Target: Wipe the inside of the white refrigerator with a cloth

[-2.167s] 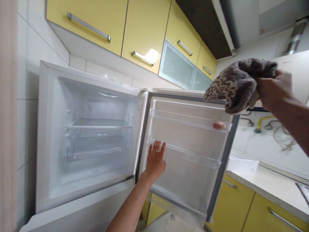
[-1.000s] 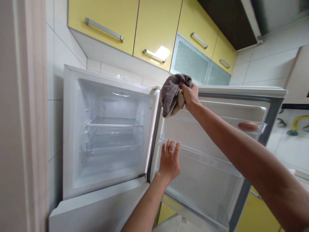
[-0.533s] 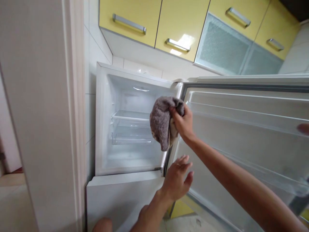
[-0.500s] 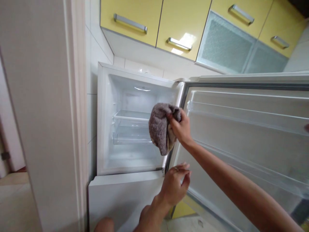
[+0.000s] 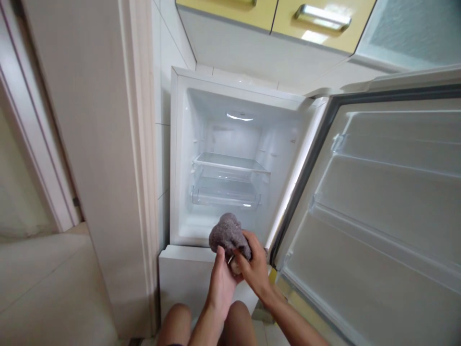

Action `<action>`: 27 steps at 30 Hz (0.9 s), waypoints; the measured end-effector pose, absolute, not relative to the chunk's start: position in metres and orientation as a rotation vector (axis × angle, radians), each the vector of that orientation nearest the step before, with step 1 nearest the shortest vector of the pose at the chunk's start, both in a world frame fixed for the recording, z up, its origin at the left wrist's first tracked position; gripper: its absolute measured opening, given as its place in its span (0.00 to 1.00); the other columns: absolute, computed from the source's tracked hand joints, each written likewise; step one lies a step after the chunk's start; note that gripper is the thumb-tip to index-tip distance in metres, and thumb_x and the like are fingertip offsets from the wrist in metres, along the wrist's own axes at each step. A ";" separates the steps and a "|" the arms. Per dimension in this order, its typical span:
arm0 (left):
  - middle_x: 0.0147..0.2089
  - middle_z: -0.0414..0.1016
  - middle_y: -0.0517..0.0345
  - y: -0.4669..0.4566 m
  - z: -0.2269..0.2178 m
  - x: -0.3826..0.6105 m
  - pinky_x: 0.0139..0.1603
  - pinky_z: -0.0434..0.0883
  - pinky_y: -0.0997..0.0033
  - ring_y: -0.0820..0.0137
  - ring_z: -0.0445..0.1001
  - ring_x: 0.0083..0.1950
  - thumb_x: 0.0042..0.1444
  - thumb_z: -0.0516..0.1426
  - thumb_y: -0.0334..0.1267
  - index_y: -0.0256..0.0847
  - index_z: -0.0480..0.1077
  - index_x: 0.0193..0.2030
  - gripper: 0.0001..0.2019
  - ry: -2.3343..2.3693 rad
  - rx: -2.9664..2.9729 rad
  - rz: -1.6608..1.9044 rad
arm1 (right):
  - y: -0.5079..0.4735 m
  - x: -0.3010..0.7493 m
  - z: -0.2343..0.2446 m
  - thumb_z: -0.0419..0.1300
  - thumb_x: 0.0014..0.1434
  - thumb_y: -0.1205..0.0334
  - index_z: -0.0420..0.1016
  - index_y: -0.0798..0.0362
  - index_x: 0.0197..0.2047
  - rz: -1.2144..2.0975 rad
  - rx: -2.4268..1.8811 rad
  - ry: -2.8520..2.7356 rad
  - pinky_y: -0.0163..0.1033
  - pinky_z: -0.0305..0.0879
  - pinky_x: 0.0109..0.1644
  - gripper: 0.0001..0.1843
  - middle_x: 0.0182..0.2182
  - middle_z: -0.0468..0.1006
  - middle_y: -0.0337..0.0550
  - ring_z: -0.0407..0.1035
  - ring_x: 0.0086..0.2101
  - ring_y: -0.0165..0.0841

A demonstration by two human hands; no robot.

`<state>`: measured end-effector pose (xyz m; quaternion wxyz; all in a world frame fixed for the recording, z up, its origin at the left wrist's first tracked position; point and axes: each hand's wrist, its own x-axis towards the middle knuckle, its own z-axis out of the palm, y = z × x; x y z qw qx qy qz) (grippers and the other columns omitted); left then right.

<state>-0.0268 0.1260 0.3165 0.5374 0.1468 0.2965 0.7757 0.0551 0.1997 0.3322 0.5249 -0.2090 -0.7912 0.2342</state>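
A bunched grey-brown cloth (image 5: pixel 227 234) sits between both my hands, low in front of the open fridge compartment (image 5: pixel 230 158). My right hand (image 5: pixel 254 268) grips the cloth from the right with closed fingers. Pressed against the underside of the cloth is my left hand (image 5: pixel 221 283), its fingers curled up round it. The compartment is lit and holds a clear shelf (image 5: pixel 230 165) and a clear drawer (image 5: pixel 225 194). Its door (image 5: pixel 378 211) stands wide open to the right, with bare door racks.
A white door frame and wall (image 5: pixel 108 158) stand close on the left, with pale floor tiles (image 5: pixel 39 283) beyond. Yellow upper cabinets with metal handles (image 5: pixel 322 17) hang above the fridge. My knees (image 5: pixel 209 327) show at the bottom edge.
The cloth came down from the top of the door to in front of the compartment's lower edge. My left hand left the door rack and joined the right on the cloth. The view dropped lower.
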 end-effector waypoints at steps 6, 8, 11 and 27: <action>0.49 0.84 0.45 0.139 0.303 -0.050 0.63 0.74 0.56 0.53 0.80 0.56 0.36 0.75 0.49 0.35 0.78 0.47 0.32 0.896 0.206 2.028 | 0.201 0.057 0.285 0.64 0.60 0.60 0.58 0.44 0.74 0.662 -0.223 -2.284 0.59 0.60 0.72 0.40 0.71 0.63 0.52 0.57 0.70 0.47; 0.48 0.84 0.45 0.149 0.294 -0.062 0.61 0.75 0.53 0.53 0.81 0.53 0.40 0.73 0.46 0.35 0.78 0.49 0.29 0.989 0.160 2.067 | 0.205 0.057 0.278 0.64 0.63 0.57 0.54 0.41 0.76 0.772 -0.259 -2.303 0.60 0.59 0.72 0.41 0.72 0.59 0.51 0.54 0.71 0.45; 0.54 0.82 0.45 0.175 0.278 -0.091 0.62 0.75 0.52 0.54 0.81 0.56 0.47 0.69 0.45 0.37 0.74 0.54 0.28 1.230 0.117 2.220 | 0.218 0.059 0.264 0.62 0.65 0.56 0.51 0.40 0.76 0.859 -0.410 -2.206 0.59 0.59 0.72 0.40 0.72 0.59 0.50 0.55 0.71 0.44; 0.63 0.73 0.35 0.307 0.216 -0.249 0.65 0.69 0.54 0.52 0.72 0.65 0.59 0.57 0.26 0.34 0.65 0.64 0.25 2.855 1.179 1.070 | 0.354 0.028 0.119 0.54 0.66 0.62 0.70 0.50 0.62 0.132 -0.743 -2.126 0.68 0.73 0.58 0.22 0.56 0.76 0.57 0.71 0.55 0.52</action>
